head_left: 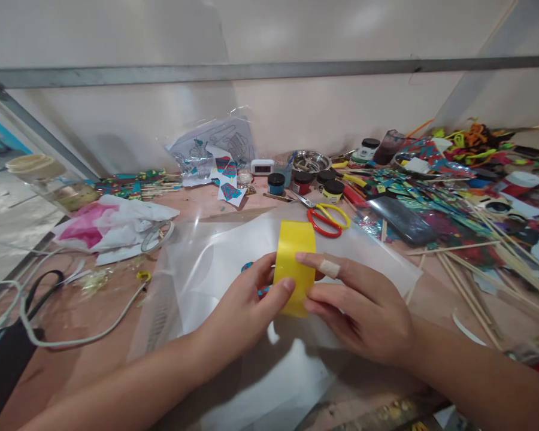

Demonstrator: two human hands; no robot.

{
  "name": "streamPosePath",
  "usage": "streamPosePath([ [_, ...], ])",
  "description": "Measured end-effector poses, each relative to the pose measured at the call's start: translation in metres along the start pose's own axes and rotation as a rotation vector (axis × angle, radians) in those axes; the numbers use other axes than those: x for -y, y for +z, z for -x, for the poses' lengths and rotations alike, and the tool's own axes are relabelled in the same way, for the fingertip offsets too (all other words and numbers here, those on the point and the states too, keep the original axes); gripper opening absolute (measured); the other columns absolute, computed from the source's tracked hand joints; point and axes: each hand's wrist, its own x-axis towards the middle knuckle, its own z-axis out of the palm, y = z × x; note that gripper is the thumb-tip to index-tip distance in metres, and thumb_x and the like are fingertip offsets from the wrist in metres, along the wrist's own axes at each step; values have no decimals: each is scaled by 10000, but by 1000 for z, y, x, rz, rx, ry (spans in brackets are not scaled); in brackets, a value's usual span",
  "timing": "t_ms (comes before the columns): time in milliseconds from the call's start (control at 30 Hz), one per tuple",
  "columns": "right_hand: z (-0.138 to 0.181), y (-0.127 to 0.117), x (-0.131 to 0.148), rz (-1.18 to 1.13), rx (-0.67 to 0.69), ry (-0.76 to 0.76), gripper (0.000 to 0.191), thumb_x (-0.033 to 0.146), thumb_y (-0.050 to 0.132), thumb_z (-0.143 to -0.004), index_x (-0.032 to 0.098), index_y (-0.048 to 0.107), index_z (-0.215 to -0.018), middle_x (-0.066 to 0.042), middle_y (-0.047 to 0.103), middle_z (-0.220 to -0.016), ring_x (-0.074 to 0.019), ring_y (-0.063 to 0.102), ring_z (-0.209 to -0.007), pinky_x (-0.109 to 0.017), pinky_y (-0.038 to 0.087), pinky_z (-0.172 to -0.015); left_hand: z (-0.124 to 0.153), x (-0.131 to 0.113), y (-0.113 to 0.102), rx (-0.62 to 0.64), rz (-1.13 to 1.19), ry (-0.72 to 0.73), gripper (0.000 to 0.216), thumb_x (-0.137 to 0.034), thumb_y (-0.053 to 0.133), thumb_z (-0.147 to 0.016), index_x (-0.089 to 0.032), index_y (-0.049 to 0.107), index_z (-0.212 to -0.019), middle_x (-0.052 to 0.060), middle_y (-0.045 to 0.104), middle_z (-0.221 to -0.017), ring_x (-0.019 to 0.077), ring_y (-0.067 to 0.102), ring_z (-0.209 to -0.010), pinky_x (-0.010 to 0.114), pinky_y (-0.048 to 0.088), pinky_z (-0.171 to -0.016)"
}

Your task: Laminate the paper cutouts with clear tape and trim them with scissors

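Note:
A wide roll of yellow tape (295, 245) stands upright between my hands, above white paper and clear plastic sheeting (233, 245). My left hand (256, 299) grips its left side, thumb on the outer face and fingers behind or inside, where they are hidden. On the right, my right hand (363, 305) has its index finger, wrapped in a small plaster (330, 268), laid on the tape's surface. Its thumb and other fingers press at the lower right edge. Behind the roll lie scissors (326, 218) with one red and one yellow handle. Small blue and red pieces show partly behind my left hand.
Paint jars (276, 183) and a metal bowl (312, 161) stand at the back. To the right lie a black phone (402, 220), bamboo sticks (469, 293) and colourful cut pieces. A white cable (72, 344) and crumpled pink-and-white paper (112, 224) are on the left.

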Motion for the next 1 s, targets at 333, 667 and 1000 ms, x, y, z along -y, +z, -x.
streamPosePath([
  [333,-5,1,2,-94,93,-61,265,353,549,-1046,188,601,-844,-150,786,-954,-248,771,-885,-343,655,-755,5,-5,-4,25,8,-90,365,-463,593,-950,-175,566,-1173,95,714,-1128,242,677,-1007,334,543,-815],
  [667,1,6,-21,-190,176,88,452,172,448,-1044,97,435,-1489,-249,415,-1602,-253,361,-1519,-447,400,-1202,9,-1,-12,68,19,-68,364,-272,585,-882,-202,558,-1238,85,662,-1195,257,635,-1075,381,517,-897],
  [1000,5,10,-14,-201,172,20,662,-2,489,-936,78,337,-1575,-232,313,-1661,-262,326,-1534,-450,428,-1186,15,-4,-7,28,-34,-174,318,-313,579,-884,-230,566,-1190,40,616,-1025,221,573,-920,365,505,-813],
])
